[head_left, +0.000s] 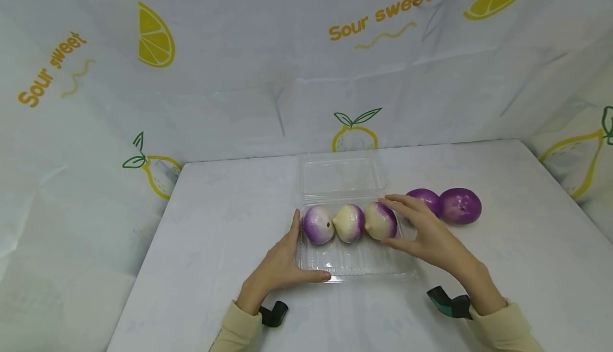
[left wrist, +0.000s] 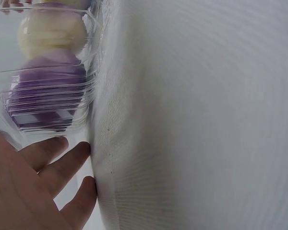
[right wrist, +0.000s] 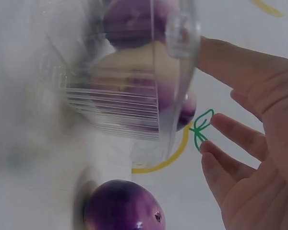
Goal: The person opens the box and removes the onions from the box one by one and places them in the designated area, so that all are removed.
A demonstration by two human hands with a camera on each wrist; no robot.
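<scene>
Three purple-and-white turnips sit in a row in the back half of a clear plastic clamshell box [head_left: 354, 264]: a left one [head_left: 317, 225], a middle one [head_left: 349, 223] and a right one [head_left: 381, 221]. My left hand [head_left: 278, 264] is at the box's left side, fingers extended along the wall and thumb over the front edge. Around the right turnip is my right hand [head_left: 426, 232], index finger behind it and thumb in front. In the right wrist view its fingers are spread and loosely bent, with a gap between them and the turnips.
Two more purple turnips lie on the white table [head_left: 215, 224] right of the box, one [head_left: 423, 200] partly behind my right hand and the other [head_left: 460, 206] farther right. The box's hinged lid [head_left: 342, 176] lies folded back toward the lemon-printed backdrop [head_left: 239, 75].
</scene>
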